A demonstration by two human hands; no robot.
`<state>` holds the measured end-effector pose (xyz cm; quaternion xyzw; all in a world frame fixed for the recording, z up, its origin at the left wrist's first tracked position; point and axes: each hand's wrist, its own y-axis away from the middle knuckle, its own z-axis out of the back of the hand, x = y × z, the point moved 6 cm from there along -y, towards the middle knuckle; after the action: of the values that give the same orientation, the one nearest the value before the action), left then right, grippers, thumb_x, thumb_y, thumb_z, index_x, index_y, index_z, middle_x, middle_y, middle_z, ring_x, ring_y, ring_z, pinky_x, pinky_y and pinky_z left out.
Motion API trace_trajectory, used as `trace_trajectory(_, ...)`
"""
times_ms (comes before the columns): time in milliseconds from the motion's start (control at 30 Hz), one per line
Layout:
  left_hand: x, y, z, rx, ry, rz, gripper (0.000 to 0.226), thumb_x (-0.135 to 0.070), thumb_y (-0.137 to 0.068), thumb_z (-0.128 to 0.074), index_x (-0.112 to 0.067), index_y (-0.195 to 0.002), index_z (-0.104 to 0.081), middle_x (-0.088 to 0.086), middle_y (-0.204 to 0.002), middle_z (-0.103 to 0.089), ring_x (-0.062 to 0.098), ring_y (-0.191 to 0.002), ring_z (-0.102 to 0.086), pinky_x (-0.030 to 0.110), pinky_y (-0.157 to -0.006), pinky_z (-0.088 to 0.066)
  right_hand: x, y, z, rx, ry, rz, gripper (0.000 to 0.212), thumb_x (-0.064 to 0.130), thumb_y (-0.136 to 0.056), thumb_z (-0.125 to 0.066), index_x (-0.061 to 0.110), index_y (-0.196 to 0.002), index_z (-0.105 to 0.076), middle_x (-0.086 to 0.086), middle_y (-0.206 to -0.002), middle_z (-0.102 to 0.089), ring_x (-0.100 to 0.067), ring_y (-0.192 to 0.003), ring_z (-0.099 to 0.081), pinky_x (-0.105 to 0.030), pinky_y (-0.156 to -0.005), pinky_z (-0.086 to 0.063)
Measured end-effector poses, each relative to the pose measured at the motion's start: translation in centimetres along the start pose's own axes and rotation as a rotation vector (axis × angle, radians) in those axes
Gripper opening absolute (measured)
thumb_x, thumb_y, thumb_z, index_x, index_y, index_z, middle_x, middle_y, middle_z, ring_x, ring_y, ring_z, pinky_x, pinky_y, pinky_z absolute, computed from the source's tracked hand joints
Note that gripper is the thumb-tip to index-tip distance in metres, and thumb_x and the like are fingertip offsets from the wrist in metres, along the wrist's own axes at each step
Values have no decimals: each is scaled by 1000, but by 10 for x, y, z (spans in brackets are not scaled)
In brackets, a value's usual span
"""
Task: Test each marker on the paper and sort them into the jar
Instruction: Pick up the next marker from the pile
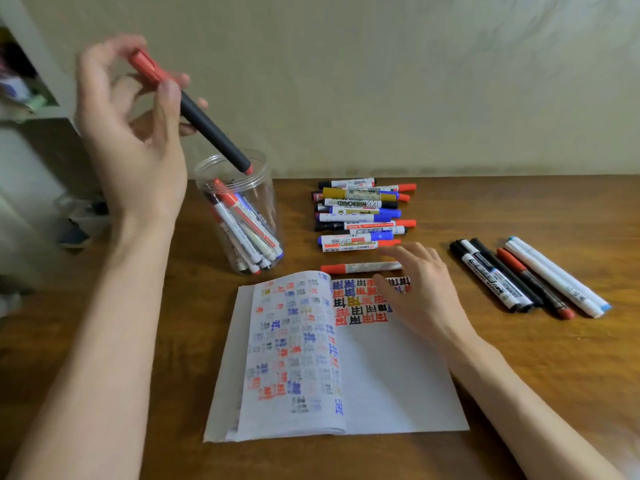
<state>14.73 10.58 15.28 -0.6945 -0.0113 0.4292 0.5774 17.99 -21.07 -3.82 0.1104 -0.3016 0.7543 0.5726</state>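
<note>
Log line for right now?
left hand holds red-capped marker over jar | right hand open over notebook | marker pile on table

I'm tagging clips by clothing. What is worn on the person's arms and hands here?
Nothing shows: the left hand and right hand are bare, without gloves, rings or watch; the left forearm and right forearm show no sleeve up to the frame's edge.

The right hand [420, 292] covers some characters on the paper [381, 375]; shelf clutter [15, 84] at left is blurred.
</note>
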Motion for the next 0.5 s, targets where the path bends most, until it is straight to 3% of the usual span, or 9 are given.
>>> trace_trajectory(100, 3, 5, -4, -21, -86, 1, 27, -15, -102, -58, -15, -128, -53, 6, -120, -65, 17, -99, -74, 33, -83, -62, 4, -9, -2, 27, 95, 40, 45, 26, -97, -72, 26, -141, -64, -6, -144, -59, -27, -130, -49, -46, -104, -42)
trace_trajectory(267, 21, 21, -16, 101, -297, 102, 25, -11, -101, -63, -9, -126, -64, -5, -118, -64, -12, -100, -65, 9, -82, -54, 1, -23, -7, 46, 122, 27, 34, 30, -101, -68, 29, -135, -69, -2, -138, -64, -24, -126, -49, -43, -101, -37)
trace_trajectory(333, 31, 28, -16, 130, -317, 150, 23, -18, -102, -63, -15, -125, -65, -10, -112, -68, -10, -97, -67, 13, -81, -57, 0, -23, -9, 29, 98, 15, 30, 31, -100, -68, 29, -130, -72, -2, -135, -65, -23, -123, -49, -42, -99, -36)
trace_trajectory(433, 41, 34, -20, 196, -311, 172, 18, -26, -103, -62, -19, -119, -67, -8, -104, -73, 4, -94, -72, 33, -82, -63, -4, -22, -16, 57, 93, 0, 27, 36, -100, -68, 31, -126, -73, 1, -133, -65, -18, -119, -47, -39, -96, -34)
trace_trajectory(500, 42, 37, -23, 208, -328, 159, 20, -30, -101, -64, -18, -117, -68, -8, -106, -72, 5, -99, -70, 37, -83, -61, -6, -23, -18, 79, 90, -25, 28, 38, -100, -68, 31, -127, -73, 2, -132, -65, -18, -120, -48, -40, -97, -34)
